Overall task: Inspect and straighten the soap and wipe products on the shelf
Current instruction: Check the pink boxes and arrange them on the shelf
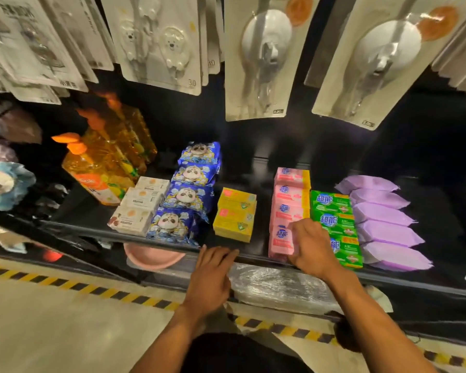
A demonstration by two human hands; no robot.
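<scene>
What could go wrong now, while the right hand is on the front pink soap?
1. The right hand grips the front pink soap, which sits at the shelf edge; a pull could drop it to the floor.
2. The green soap lies right beside it, so a sideways push may knock that row crooked.

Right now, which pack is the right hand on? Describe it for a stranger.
On the black shelf, find the row of pink soap packs between the yellow packs and the green packs. The pink soap pack nearest the front edge is it, the only pink one under the right hand.
</scene>
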